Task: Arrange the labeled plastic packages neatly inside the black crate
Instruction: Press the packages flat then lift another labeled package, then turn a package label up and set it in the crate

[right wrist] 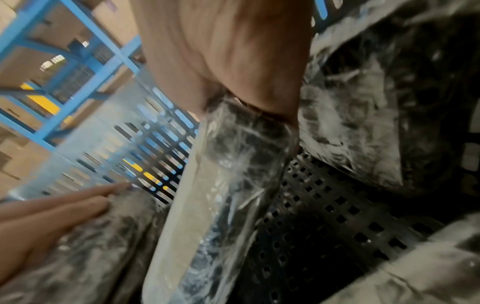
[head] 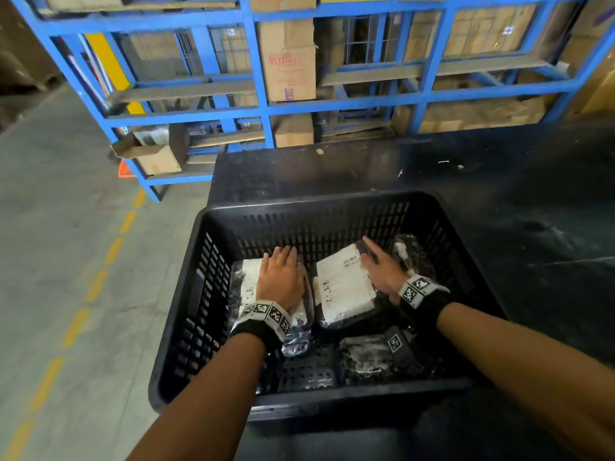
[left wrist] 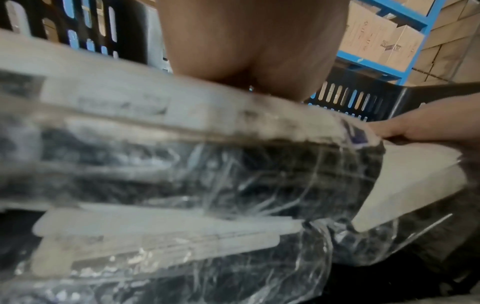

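A black slotted crate [head: 309, 201] sits on a dark table and holds several clear plastic packages with white labels. My left hand [head: 281, 277] lies flat, fingers straight, on the left package [head: 248, 287]; its palm [left wrist: 249, 51] presses the package's top [left wrist: 130, 107]. My right hand [head: 382, 266] rests with straight fingers on the right edge of the middle package [head: 344, 286], seen edge-on in the right wrist view [right wrist: 221, 195] under the palm [right wrist: 226, 57]. Another package [head: 411, 252] leans at the crate's right wall, and one [head: 364, 359] lies near the front.
Blue steel shelving [head: 263, 104] with cardboard boxes [head: 288, 61] stands behind the table. A concrete floor with a dashed yellow line [head: 96, 284] runs along the left. Bare perforated crate floor [head: 307, 371] shows at the front middle.
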